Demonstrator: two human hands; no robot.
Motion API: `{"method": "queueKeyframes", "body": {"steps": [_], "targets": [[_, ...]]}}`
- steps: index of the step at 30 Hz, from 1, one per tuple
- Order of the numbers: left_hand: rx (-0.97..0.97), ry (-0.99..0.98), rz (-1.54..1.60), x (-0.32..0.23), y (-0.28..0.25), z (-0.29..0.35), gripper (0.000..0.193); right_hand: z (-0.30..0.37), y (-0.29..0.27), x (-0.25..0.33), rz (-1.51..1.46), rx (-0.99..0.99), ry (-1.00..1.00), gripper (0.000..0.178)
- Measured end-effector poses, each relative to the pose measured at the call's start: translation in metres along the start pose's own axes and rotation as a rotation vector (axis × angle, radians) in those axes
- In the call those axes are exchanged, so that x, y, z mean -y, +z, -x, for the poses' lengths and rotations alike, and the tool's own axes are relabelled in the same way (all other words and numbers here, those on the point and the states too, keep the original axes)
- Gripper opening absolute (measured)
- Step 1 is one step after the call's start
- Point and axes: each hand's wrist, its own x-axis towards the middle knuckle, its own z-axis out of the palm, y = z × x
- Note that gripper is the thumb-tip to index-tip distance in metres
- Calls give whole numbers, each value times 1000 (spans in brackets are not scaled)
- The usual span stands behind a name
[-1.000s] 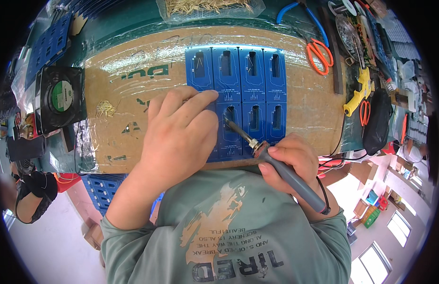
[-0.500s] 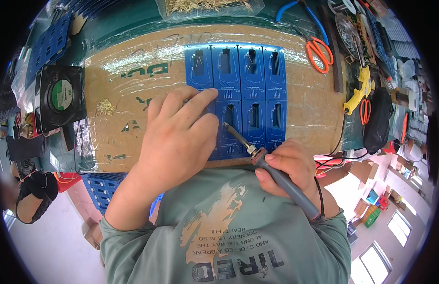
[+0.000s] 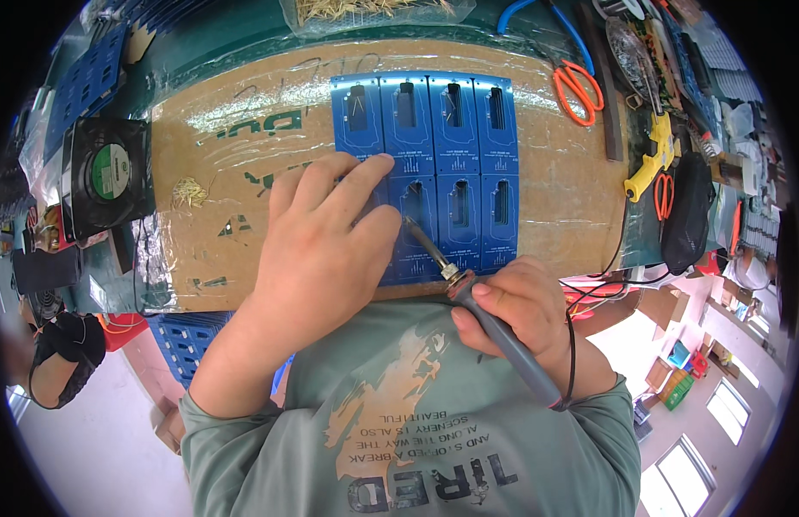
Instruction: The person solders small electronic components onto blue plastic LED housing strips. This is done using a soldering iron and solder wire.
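A panel of blue circuit boards [image 3: 455,138] lies on a brown cardboard sheet [image 3: 563,185] on the bench. My left hand [image 3: 317,246] rests flat on the panel's lower left corner, fingers spread over the boards. My right hand [image 3: 516,306] grips a grey-handled soldering iron [image 3: 494,323] like a pen. Its metal tip [image 3: 412,226] touches a lower board just beside my left thumb. The iron's black cord runs past my right wrist.
Orange scissors [image 3: 576,86] lie right of the panel, with a yellow tool [image 3: 647,159] and a black pouch [image 3: 688,211] farther right. A black cooling fan [image 3: 102,177] sits at the left. More blue boards [image 3: 184,345] are stacked below the bench edge.
The soldering iron's tip has slid left and slightly up along the lower boards, ending closer to my left thumb. My left hand has stayed pressed on the panel.
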Motion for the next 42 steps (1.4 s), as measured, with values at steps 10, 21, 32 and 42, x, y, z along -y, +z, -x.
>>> {"method": "queueKeyframes", "body": {"steps": [10,21,32,42], "targets": [[-5,13,-13,-1,3,1,13,2,0,1,18,7,-20,41],[-64,-30,106,7,0,3,12,-3,-8,1,-13,6,-1,43],[-194,-652,760,14,-8,27,9,-19,-3,-5,-109,62,44,44],[-257,-357,346,19,8,24,14,-34,13,-7,-69,4,69,41]]}}
